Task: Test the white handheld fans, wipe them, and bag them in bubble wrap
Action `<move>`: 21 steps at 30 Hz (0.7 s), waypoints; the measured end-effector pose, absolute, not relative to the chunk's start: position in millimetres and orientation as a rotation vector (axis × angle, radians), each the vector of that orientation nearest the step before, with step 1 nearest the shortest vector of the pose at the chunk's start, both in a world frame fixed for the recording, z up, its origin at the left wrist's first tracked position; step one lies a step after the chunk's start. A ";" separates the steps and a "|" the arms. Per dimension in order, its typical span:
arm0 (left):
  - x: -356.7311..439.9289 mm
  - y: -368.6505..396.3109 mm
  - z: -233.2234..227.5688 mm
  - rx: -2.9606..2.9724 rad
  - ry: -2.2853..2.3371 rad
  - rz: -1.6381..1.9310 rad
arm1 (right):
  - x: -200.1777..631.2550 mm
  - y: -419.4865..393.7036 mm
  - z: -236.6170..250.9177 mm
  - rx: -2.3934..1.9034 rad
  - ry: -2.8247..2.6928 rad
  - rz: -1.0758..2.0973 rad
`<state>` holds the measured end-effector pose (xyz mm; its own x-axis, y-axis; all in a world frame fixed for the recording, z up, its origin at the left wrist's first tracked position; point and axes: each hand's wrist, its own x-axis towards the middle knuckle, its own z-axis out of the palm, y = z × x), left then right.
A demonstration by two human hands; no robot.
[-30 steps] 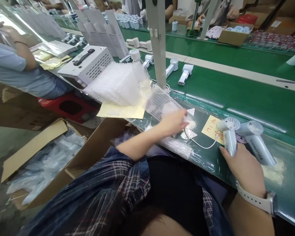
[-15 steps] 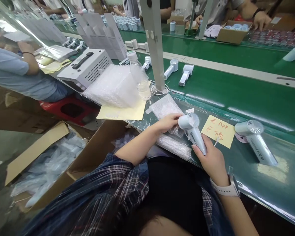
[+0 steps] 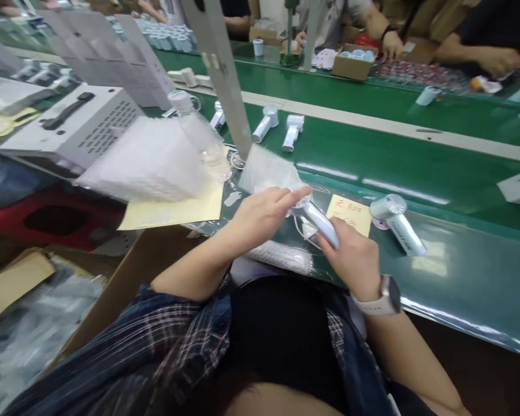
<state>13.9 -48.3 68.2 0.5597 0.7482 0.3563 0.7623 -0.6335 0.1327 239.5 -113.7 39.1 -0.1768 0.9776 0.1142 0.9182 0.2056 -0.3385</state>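
Note:
My right hand (image 3: 351, 249) is closed around the lower handle of a pale blue handheld fan (image 3: 319, 222), which tilts up to the left. Over the fan's head lies my left hand (image 3: 262, 216), fingers long and together, thumb hidden. A bubble-wrap bag (image 3: 269, 169) rises from beneath those fingers, somewhat blurred. The fan's head is mostly covered, so whether it is inside the bag I cannot tell. A white cord (image 3: 304, 232) loops below the fan. Another handheld fan (image 3: 399, 222) lies to the right, past a yellow handwritten note (image 3: 349, 212).
Flattened bubble wrap (image 3: 281, 256) lies at the bench edge. To the left stand a stack of bubble-wrap bags (image 3: 145, 162), a plastic bottle (image 3: 199, 130) and a grey metal box (image 3: 75, 124). A metal post (image 3: 227, 75) rises ahead. More people work across the green belt (image 3: 398, 133).
My view has swung to the right. The bubble-wrap bag has lifted from the bench, and my left hand has slid over the fan's head. The fan has turned, its lettering out of sight.

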 end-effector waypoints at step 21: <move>0.3 -35.0 105.7 -2.645 -1.129 -1.913 | 268.7 -93.3 90.7 -1.036 -1.770 0.546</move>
